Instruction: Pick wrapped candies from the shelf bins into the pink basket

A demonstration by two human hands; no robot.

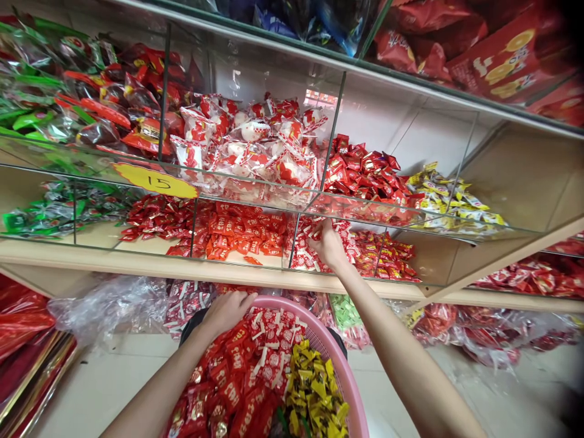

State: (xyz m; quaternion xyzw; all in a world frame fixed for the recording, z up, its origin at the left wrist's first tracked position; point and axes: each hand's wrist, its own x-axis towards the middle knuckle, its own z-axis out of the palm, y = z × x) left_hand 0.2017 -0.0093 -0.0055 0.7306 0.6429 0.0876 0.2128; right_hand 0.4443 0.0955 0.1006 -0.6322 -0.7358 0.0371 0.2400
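Red-and-white candies (303, 246) fill a compartment on the lower tier of the shelf (255, 277). The right hand (325, 240) is in among them, fingers bent and partly closed; whether it has hold of any cannot be told.

At 7 o'clock from that hand, the pink basket (353, 389) stands near the shelf. The left hand (232, 307) lies over its rim at 11 o'clock, fingers together and slightly bent; how firmly it grips cannot be seen. Inside, red-and-white packets (278, 340) lie at 12 o'clock, yellow-and-black candies (317, 389) at 3 and red packets (232, 377) at 9.

Beside the reached-into compartment, orange-red packets (246, 231) sit at 9 o'clock and red-and-yellow candies (395, 255) at 3. On the tier above, clear-wrapped red-and-white sweets (260, 143) lie at 11 o'clock, dark red candies (358, 173) at 1 and yellow-and-white ones (438, 194) at 2. A yellow label (157, 180) reading 15 is at 10. Farther out, at 8 o'clock, clear plastic (114, 304) lies on the tiled floor (123, 365).
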